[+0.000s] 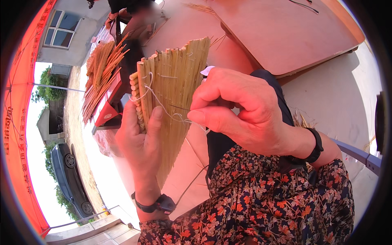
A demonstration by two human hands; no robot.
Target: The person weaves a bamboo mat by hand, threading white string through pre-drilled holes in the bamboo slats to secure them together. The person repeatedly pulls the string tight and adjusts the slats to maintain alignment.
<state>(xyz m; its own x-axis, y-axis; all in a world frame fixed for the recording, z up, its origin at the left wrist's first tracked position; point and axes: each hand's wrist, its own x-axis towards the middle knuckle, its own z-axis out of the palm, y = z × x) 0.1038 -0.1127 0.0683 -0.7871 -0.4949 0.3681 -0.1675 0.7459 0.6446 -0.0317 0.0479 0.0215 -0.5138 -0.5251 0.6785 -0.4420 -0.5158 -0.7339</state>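
Note:
Pale yellow stalks laid side by side form a stitched panel point(175, 87), which stands tilted in front of me. My left hand point(141, 143) grips its left edge, thumb on the near face and fingers round the rolled or stacked stalk ends. A white thread point(160, 103) loops from near the top left of the panel across to my right hand point(249, 110). There my thumb and index finger are pinched together on the thread. A thin dark line, possibly a needle, runs from the panel toward that pinch; its end is hidden by my fingers.
Bundles of reddish-brown stalks point(100, 69) lie on a table at the left, with another person point(130, 6) behind it. A large brown tabletop point(286, 32) stands at the upper right. A blue-grey metal bar point(359, 155) is by my right elbow. Outside the red canopy point(24, 122) a dark car point(69, 179) is parked.

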